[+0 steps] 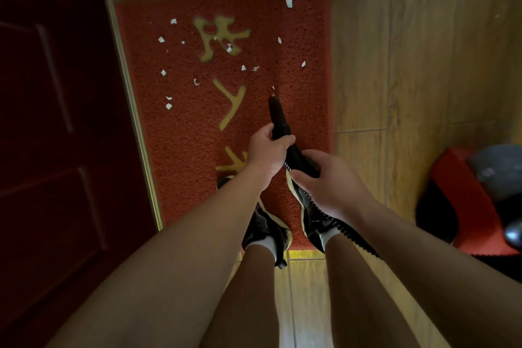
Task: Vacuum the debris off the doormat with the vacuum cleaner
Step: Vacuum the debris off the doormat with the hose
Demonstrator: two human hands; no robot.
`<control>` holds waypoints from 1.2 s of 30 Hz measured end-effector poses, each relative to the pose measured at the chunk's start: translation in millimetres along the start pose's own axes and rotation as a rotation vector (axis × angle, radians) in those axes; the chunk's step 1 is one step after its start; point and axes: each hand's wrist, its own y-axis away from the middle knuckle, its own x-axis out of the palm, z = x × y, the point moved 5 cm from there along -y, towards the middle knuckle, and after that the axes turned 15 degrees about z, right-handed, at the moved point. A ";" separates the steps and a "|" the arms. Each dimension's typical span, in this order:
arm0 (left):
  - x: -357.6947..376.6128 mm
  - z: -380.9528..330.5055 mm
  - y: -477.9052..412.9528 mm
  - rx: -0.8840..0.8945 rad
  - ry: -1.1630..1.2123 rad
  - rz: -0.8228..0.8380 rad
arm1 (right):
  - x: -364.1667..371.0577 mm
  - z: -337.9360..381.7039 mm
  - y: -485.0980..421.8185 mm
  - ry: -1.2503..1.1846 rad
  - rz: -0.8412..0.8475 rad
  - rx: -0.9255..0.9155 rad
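A red doormat (305,110) with yellow characters lies on the floor, with several white paper scraps (169,106) strewn over its far half. My left hand (267,150) grips the black vacuum nozzle (276,114), whose tip points down at the mat near a small scrap. Just behind it, my right hand (324,178) holds the black ribbed hose (353,237), which runs back past my right leg. My two feet in black shoes stand on the mat's near end.
A dark red door (56,121) with its pale frame runs along the mat's left side. The red and grey vacuum cleaner body (474,200) sits on the wooden floor (409,65) at the right.
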 end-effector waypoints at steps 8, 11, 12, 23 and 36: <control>-9.1 -3.9 -4.2 0.019 0.031 0.006 | -0.4 9.2 -7.2 0.025 0.002 0.013; -9.9 -7.5 -7.1 0.029 0.014 0.013 | -1.7 10.7 -7.8 0.004 -0.018 0.016; -10.3 -8.8 -7.8 0.034 0.012 0.016 | -1.9 11.0 -8.4 0.000 -0.022 0.016; -16.1 -13.1 -14.4 0.018 -0.038 0.050 | 3.8 10.1 -17.4 -0.020 -0.043 0.010; -16.5 -39.8 -9.8 -0.015 -0.002 0.048 | -20.7 20.8 -22.1 -0.021 -0.019 0.006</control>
